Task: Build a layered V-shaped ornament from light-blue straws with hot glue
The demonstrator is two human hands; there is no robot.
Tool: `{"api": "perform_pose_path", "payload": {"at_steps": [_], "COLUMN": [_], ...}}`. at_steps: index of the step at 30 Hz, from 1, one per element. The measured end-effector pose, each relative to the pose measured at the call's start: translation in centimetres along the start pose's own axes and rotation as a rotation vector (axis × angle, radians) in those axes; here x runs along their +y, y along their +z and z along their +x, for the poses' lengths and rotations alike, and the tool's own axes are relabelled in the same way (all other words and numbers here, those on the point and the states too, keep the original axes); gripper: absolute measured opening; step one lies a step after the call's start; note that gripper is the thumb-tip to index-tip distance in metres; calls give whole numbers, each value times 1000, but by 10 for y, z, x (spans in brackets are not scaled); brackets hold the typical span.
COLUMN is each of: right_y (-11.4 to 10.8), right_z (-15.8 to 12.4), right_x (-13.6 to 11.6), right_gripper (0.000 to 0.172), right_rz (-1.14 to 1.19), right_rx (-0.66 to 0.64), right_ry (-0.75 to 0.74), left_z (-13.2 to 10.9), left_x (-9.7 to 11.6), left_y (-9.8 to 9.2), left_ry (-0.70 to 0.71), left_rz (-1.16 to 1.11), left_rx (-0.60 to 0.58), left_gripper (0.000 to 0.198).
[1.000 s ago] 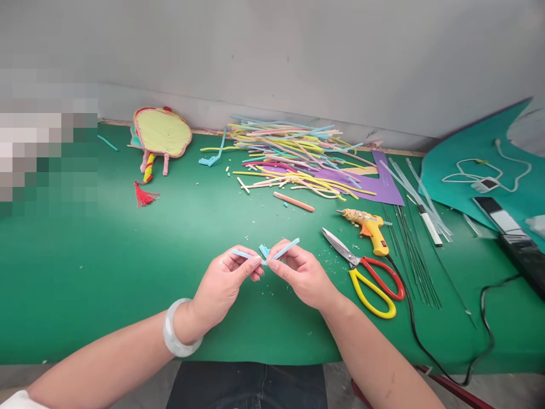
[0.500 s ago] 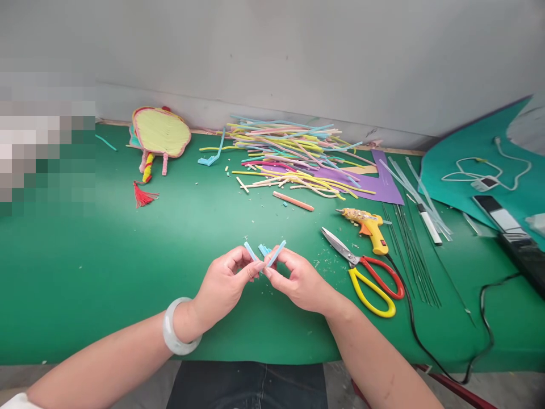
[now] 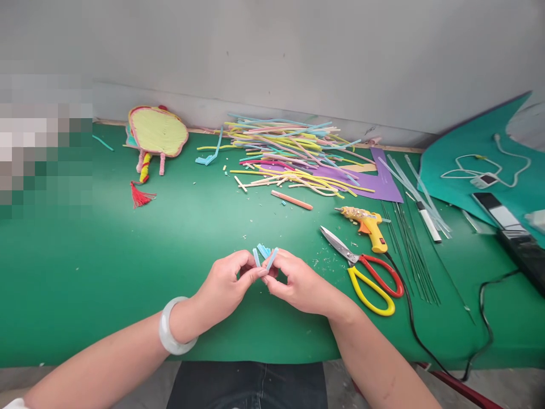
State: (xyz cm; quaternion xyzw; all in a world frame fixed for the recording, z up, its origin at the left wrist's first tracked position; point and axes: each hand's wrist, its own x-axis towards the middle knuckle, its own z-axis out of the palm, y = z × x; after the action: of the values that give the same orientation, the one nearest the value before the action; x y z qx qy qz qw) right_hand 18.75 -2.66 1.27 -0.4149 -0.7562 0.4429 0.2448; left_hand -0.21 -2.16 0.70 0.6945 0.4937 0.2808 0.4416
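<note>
Green counter stretches before a grey wall; over it, the left hand and right hand meet, fingers clamped on a bent blue strip, seemingly to keep its fold tight. Scissors lie near the right hand, probably for easy reach.

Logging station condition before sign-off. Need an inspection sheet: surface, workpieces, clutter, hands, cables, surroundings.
Surface: green tabletop, small scraps scattered about.
Workpieces: light-blue strip, both ends angled up in a V, middle hidden by fingers; more blue pieces just beyond.
Clutter: coloured strips heaped at the back; scissors and glue gun lying to the right; tasselled fan back left.
Hands: left hand and right hand both pinch the strip.
Cables: black cable from the glue gun, dipping past the front edge; white cable on the teal sheet.
Surroundings: grey wall behind; far left pixelated, cannot tell.
</note>
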Motion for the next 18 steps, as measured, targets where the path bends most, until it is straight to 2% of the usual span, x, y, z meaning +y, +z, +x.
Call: {"api": "perform_pose_path", "payload": {"at_steps": [5, 10, 12, 18], "right_y": [-6, -17, -18, -18], "right_z": [-1, 0, 0, 1], "right_x": [3, 4, 4, 2], "right_gripper": [8, 17, 20, 22], "right_rz": [69, 249, 284, 242], "right_rx": [34, 193, 248, 269], "right_ry": [89, 225, 266, 299], "left_z": [5, 9, 9, 8], "left_x": [1, 0, -1, -3], "left_y": [-3, -6, -5, -3], "left_ry": [-68, -179, -190, -177], "left_rz": [-40, -184, -214, -204], "left_rx": [-14, -52, -72, -116], "left_gripper": [28, 33, 32, 31]}}
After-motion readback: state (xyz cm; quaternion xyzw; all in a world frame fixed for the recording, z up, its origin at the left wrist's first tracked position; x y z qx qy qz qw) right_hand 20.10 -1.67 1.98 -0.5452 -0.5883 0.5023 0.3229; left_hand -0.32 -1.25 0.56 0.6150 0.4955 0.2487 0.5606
